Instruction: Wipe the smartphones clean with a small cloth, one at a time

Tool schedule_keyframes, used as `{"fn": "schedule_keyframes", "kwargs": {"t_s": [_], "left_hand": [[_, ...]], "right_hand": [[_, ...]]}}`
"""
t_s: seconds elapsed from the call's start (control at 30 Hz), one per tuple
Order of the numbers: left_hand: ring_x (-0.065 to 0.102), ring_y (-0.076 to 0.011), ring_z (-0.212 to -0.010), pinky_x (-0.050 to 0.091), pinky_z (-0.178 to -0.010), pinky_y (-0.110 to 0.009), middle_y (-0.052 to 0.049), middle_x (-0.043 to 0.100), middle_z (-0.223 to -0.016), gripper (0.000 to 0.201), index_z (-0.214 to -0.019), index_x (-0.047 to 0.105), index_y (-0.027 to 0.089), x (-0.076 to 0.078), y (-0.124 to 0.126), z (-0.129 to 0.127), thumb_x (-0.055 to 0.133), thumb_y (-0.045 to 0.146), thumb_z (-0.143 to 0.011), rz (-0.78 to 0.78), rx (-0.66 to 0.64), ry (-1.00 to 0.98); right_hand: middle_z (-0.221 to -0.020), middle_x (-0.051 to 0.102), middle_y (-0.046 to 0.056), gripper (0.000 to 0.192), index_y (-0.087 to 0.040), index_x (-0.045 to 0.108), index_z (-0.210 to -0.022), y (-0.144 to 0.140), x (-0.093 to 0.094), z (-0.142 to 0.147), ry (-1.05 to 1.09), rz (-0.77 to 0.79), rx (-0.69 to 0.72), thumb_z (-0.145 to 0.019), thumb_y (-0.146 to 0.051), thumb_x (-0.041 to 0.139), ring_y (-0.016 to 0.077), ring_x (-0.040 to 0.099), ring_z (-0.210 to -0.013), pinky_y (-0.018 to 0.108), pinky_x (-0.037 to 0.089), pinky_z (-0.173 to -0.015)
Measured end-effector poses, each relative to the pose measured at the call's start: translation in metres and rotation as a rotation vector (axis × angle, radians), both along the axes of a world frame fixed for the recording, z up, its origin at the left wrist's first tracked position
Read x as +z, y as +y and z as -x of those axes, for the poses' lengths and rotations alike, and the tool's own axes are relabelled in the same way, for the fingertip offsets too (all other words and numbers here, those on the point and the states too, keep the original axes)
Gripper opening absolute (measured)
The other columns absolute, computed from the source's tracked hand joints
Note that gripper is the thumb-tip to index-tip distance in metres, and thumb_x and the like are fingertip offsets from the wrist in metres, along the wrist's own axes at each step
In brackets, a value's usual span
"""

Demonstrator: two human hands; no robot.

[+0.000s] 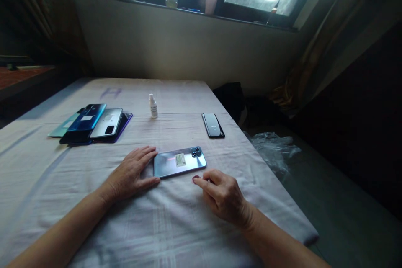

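Note:
A silvery-blue smartphone lies back-up on the cloth, its camera block at the right end and a pale label on its back. My left hand grips its left end, fingertips at the far corner and thumb at the near corner. Just off the phone's near right edge, my right hand is closed in a pinch. Between its thumb and fingers sits a small dark-red rounded piece, apart from the phone; its exact kind is too small to tell.
A white dropper bottle stands behind the phone. Several phones and back covers are piled at the left. A dark phone lies near the right edge of the cloth-covered table. Clear plastic wrap lies beyond that edge.

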State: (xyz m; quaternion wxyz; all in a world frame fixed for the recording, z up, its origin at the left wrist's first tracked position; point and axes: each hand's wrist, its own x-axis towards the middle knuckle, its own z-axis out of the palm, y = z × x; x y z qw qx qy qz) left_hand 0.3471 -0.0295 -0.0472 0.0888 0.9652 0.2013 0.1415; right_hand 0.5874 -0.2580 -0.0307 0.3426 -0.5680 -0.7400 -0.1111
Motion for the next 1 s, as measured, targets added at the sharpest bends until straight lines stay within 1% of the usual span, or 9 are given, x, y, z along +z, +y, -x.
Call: {"fn": "schedule_keyframes", "kwargs": {"t_s": [0.13, 0.23, 0.37, 0.43, 0.5, 0.57, 0.7, 0.87, 1.0], "left_hand": [[0.049, -0.0359, -0.137, 0.036, -0.115, -0.053, -0.017, 0.055, -0.147, 0.075, -0.141, 0.055, 0.018, 0.001, 0.001, -0.001, 0.056, 0.07, -0.086, -0.008, -0.016, 0.006], [0.049, -0.0355, -0.137, 0.036, -0.115, -0.054, -0.016, 0.054, -0.148, 0.074, -0.143, 0.053, 0.019, 0.0, 0.001, -0.001, 0.055, 0.067, -0.088, -0.018, -0.017, 0.005], [0.047, -0.0349, -0.139, 0.033, -0.117, -0.053, -0.017, 0.052, -0.15, 0.079, -0.146, 0.05, 0.019, -0.001, -0.001, -0.001, 0.057, 0.069, -0.086, -0.025, -0.028, 0.006], [0.046, -0.0355, -0.139, 0.033, -0.117, -0.054, -0.018, 0.051, -0.15, 0.081, -0.146, 0.05, 0.017, -0.001, -0.002, -0.001, 0.057, 0.071, -0.085, -0.027, -0.028, 0.008], [0.046, -0.0356, -0.14, 0.033, -0.116, -0.055, -0.019, 0.051, -0.15, 0.08, -0.146, 0.049, 0.015, -0.002, -0.003, -0.001, 0.055, 0.07, -0.087, -0.029, -0.025, 0.007], [0.046, -0.0347, -0.14, 0.033, -0.117, -0.055, -0.018, 0.051, -0.151, 0.076, -0.146, 0.049, 0.016, -0.002, -0.004, 0.0, 0.053, 0.068, -0.09, -0.03, -0.021, 0.004], [0.045, -0.0327, -0.141, 0.032, -0.118, -0.052, -0.014, 0.05, -0.153, 0.071, -0.146, 0.048, 0.021, -0.004, -0.006, 0.002, 0.054, 0.065, -0.091, -0.027, -0.017, 0.004], [0.044, -0.0338, -0.142, 0.031, -0.119, -0.053, -0.013, 0.048, -0.154, 0.073, -0.149, 0.044, 0.022, -0.005, -0.009, 0.004, 0.057, 0.062, -0.09, -0.028, -0.02, -0.021], [0.044, -0.0343, -0.141, 0.032, -0.118, -0.054, -0.011, 0.047, -0.155, 0.074, -0.152, 0.041, 0.022, -0.005, -0.011, 0.006, 0.058, 0.059, -0.09, -0.035, -0.029, -0.024]], "right_hand": [[-0.087, 0.066, 0.009, 0.032, -0.014, 0.071, -0.112, -0.01, 0.003, 0.002, -0.057, -0.032, 0.047, -0.093, -0.008, 0.047, 0.0165, 0.064, -0.076, 0.027, 0.055, -0.068], [-0.088, 0.067, 0.007, 0.033, -0.017, 0.071, -0.114, -0.006, 0.016, -0.002, -0.09, -0.058, 0.035, -0.094, -0.008, 0.046, 0.0152, 0.064, -0.077, 0.025, 0.055, -0.068], [-0.093, 0.068, 0.007, 0.034, -0.019, 0.073, -0.117, 0.021, 0.041, -0.009, -0.003, -0.009, -0.22, -0.094, -0.01, 0.05, 0.0155, 0.066, -0.081, 0.025, 0.053, -0.073], [-0.089, 0.069, 0.004, 0.031, -0.02, 0.075, -0.11, 0.036, 0.044, -0.005, 0.006, 0.062, -0.259, -0.09, -0.01, 0.054, 0.015, 0.066, -0.078, 0.023, 0.052, -0.07], [-0.093, 0.07, 0.004, 0.031, -0.021, 0.075, -0.109, 0.046, 0.038, 0.004, -0.026, 0.144, -0.234, -0.088, -0.009, 0.056, 0.0151, 0.066, -0.078, 0.023, 0.051, -0.067], [-0.091, 0.069, 0.005, 0.03, -0.021, 0.075, -0.107, 0.049, 0.026, 0.015, -0.064, 0.163, -0.198, -0.085, -0.009, 0.058, 0.0154, 0.065, -0.074, 0.024, 0.05, -0.065], [-0.086, 0.066, 0.004, 0.026, -0.02, 0.073, -0.111, 0.045, 0.006, 0.03, -0.077, 0.176, -0.149, -0.092, -0.013, 0.056, 0.0143, 0.063, -0.073, 0.022, 0.049, -0.065], [-0.083, 0.065, 0.005, 0.029, -0.018, 0.071, -0.114, 0.042, 0.006, 0.031, -0.044, 0.189, -0.128, -0.093, -0.011, 0.052, 0.0157, 0.063, -0.072, 0.023, 0.049, -0.061], [-0.082, 0.066, 0.005, 0.034, -0.018, 0.073, -0.109, 0.036, 0.009, 0.018, 0.01, 0.196, -0.2, -0.087, -0.008, 0.049, 0.0166, 0.063, -0.07, 0.025, 0.05, -0.062]]}}
